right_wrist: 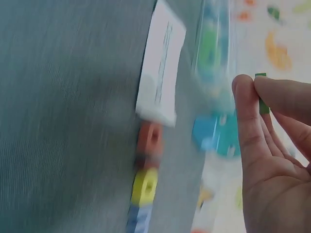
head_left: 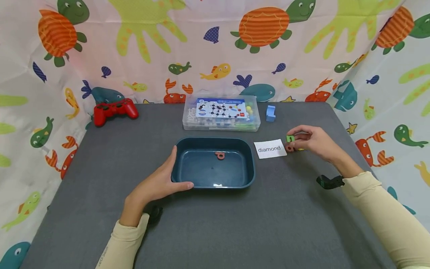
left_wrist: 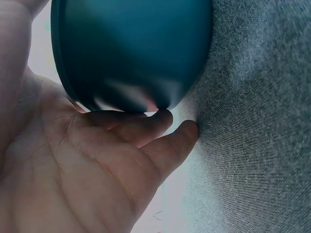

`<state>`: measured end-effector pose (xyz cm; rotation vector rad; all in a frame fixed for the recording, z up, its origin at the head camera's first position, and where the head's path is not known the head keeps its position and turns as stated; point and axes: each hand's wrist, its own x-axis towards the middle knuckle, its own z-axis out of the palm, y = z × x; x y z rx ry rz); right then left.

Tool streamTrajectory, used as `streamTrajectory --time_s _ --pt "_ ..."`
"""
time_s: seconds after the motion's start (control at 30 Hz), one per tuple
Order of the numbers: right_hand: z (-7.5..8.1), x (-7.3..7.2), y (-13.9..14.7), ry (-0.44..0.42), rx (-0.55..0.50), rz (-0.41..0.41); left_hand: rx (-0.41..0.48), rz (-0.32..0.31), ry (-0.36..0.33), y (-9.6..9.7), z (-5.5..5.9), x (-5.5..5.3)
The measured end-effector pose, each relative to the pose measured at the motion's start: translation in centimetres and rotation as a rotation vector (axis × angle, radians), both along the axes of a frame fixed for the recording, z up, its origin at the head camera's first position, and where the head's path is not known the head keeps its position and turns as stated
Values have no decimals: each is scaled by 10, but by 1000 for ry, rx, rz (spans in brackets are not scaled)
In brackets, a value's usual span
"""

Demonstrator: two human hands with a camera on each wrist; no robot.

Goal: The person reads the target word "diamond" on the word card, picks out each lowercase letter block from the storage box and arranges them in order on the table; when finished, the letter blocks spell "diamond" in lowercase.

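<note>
My left hand (head_left: 156, 182) holds the left end of a dark teal plastic bin (head_left: 215, 185), thumb along its front rim. Its other fingers rest against the bin's outer wall (left_wrist: 131, 53) in the left wrist view. A small red-brown letter (head_left: 220, 155) lies inside the bin. My right hand (head_left: 314, 142) pinches a small green letter piece (head_left: 290, 138) between thumb and fingertips, above the table. Below that hand, a red-brown letter (right_wrist: 149, 141), a yellow letter (right_wrist: 145, 187) and a blue letter (right_wrist: 139, 218) lie in a row beside a white card (head_left: 270, 149) reading "diamond".
Behind the bin stands a clear plastic case (head_left: 221, 125) of molecule model parts. A light blue block (head_left: 270, 113) sits to its right. A red game controller (head_left: 115, 111) lies at the back left. Patterned cloth (head_left: 215, 48) hangs along the table's back and sides.
</note>
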<state>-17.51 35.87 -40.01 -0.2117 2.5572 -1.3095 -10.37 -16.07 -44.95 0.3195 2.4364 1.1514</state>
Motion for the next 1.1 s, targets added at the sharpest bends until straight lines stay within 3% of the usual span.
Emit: streamTrajectory --time_s 0.2,0.5,1.1 --pt "-4 -4 45 24 88 -85 15 -4 4 -1 1 0" --pt "-10 -10 81 50 170 -176 16 -3 16 -1 2 -2" --pt "-18 -6 116 2 324 -159 24 5 7 -1 1 3"
